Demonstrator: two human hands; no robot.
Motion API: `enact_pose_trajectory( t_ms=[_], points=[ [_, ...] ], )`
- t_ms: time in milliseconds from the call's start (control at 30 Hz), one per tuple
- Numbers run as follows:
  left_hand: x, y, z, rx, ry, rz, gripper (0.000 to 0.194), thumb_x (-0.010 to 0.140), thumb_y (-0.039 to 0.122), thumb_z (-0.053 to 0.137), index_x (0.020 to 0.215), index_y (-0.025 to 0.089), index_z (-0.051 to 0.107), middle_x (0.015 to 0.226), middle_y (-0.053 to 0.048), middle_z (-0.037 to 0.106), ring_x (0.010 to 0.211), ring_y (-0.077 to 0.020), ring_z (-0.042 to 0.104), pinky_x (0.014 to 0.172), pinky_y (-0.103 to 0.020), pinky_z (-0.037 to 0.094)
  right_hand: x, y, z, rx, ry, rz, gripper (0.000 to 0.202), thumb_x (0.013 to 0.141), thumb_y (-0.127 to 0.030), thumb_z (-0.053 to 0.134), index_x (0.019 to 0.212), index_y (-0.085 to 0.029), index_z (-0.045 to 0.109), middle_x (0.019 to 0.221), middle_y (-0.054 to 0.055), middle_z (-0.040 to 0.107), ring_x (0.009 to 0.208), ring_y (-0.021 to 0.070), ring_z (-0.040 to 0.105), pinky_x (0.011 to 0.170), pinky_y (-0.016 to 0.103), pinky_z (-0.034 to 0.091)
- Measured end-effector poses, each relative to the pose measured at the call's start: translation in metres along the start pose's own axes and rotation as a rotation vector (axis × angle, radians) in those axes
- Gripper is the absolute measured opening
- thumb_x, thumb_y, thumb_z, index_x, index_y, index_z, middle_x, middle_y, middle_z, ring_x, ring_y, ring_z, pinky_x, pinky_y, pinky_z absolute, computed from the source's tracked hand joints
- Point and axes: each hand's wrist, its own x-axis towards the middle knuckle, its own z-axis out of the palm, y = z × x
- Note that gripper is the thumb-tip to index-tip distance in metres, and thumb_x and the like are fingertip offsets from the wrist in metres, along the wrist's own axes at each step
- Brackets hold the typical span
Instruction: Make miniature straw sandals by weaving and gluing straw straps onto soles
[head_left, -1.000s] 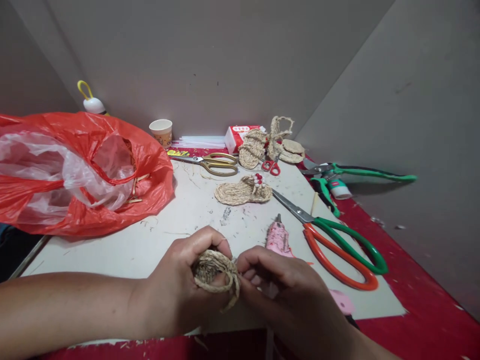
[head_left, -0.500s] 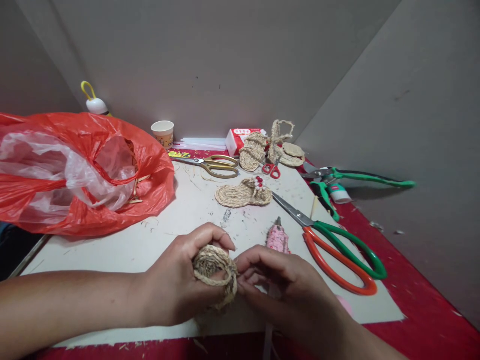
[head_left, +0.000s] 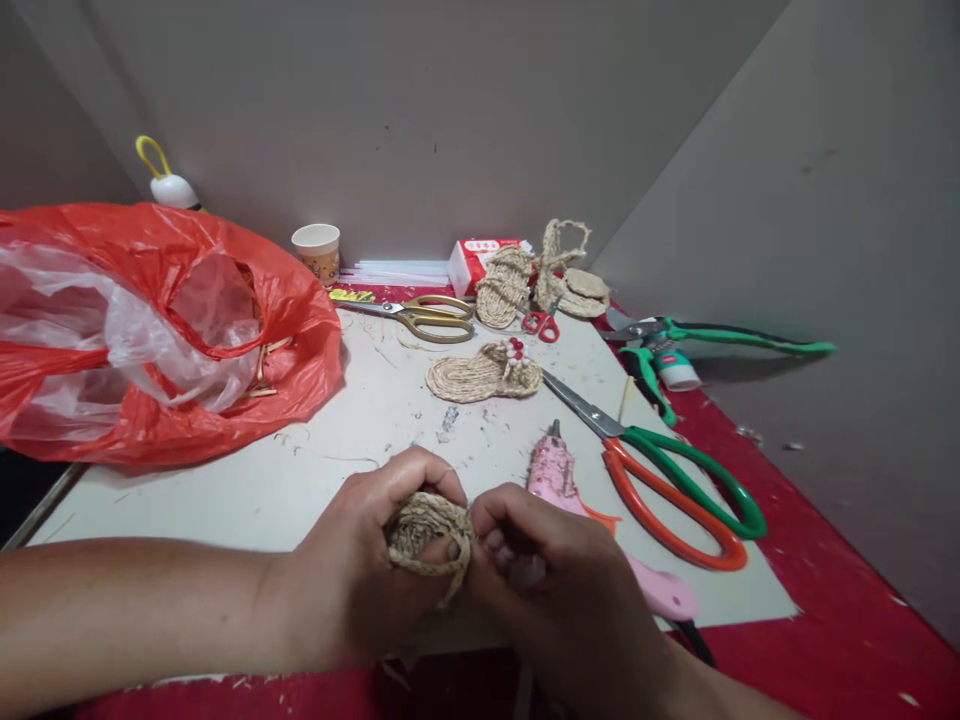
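Observation:
My left hand [head_left: 367,560] is wrapped round a small coiled piece of braided straw [head_left: 427,520], its thumb inside the hollow. At the coil's right edge my right hand [head_left: 562,580] pinches with thumb and forefinger; the pinched bit looks like the braid's edge, mostly hidden by the fingers. A pink hot glue gun [head_left: 551,470] lies partly behind my right hand, nozzle pointing away. Beyond my hands rests a miniature straw sandal [head_left: 469,378] with red and white beads. Large scissors [head_left: 660,470] with one orange and one green handle lie to the right.
A red plastic bag [head_left: 300,370] bulges at the left. Toward the back stand a paper cup [head_left: 316,255], gold-handled scissors [head_left: 431,318], a tissue pack [head_left: 472,262], more straw sandals [head_left: 506,290] and small red scissors [head_left: 541,325]. Green-handled pruners [head_left: 735,338] lie by the right wall.
The view has shifted slightly, showing more of the glue gun. My right fingers stay at the coil's right edge, and my left hand keeps its hold.

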Motion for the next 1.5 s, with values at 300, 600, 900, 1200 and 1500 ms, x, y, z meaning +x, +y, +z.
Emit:
enact_pose_trajectory(
  t_ms=[300, 600, 900, 1200, 1500],
  points=[
    [-0.001, -0.003, -0.001, -0.441, -0.109, -0.225, 0.016, 0.078, 0.017, 0.061, 0.090, 0.021, 0.051, 0.066, 0.005, 0.050, 0.056, -0.0078, 0.041, 0.051, -0.018, 0.035, 0.008, -0.001, -0.001, 0.303, -0.093, 0.202, 0.010, 0.075, -0.023, 0.055, 0.066, -0.018, 0.056, 0.053, -0.005, 0.049, 0.048, 0.0085, 0.044, 0.045, 0.018, 0.037],
    [0.016, 0.009, -0.011, -0.499, -0.116, -0.243, 0.018, 0.073, 0.009, 0.061, 0.084, 0.019, 0.049, 0.059, 0.009, 0.048, 0.051, -0.0049, 0.039, 0.049, -0.015, 0.030, 0.013, 0.010, -0.014, 0.761, -0.187, 0.466, 0.025, 0.071, -0.038, 0.073, 0.075, -0.014, 0.070, 0.059, 0.002, 0.067, 0.049, 0.0072, 0.055, 0.051, 0.018, 0.043],
    [0.015, 0.002, -0.004, -0.613, -0.168, -0.292, 0.020, 0.074, 0.009, 0.060, 0.086, 0.019, 0.049, 0.061, 0.006, 0.060, 0.054, -0.0069, 0.051, 0.051, -0.016, 0.035, 0.012, 0.012, 0.001, 0.830, -0.081, 0.496, 0.035, 0.061, -0.046, 0.082, 0.067, -0.015, 0.068, 0.051, 0.001, 0.066, 0.045, 0.0081, 0.055, 0.047, 0.018, 0.043],
    [0.017, 0.009, -0.012, -0.557, -0.171, -0.263, 0.019, 0.075, 0.012, 0.066, 0.086, 0.017, 0.051, 0.060, 0.007, 0.054, 0.052, -0.0045, 0.043, 0.050, -0.015, 0.031, 0.014, 0.008, -0.012, 0.891, -0.159, 0.475, 0.033, 0.066, -0.041, 0.080, 0.076, -0.016, 0.062, 0.055, 0.000, 0.068, 0.048, 0.0086, 0.058, 0.050, 0.018, 0.045],
    [0.022, 0.003, -0.025, -0.512, -0.325, -0.168, 0.017, 0.075, 0.014, 0.071, 0.084, 0.014, 0.056, 0.070, 0.003, 0.058, 0.061, -0.0058, 0.047, 0.058, -0.016, 0.037, 0.020, 0.022, -0.019, 0.925, -0.364, 0.463, 0.035, 0.069, -0.043, 0.078, 0.084, -0.013, 0.067, 0.054, 0.000, 0.066, 0.045, 0.0079, 0.057, 0.047, 0.019, 0.041]
  ],
)
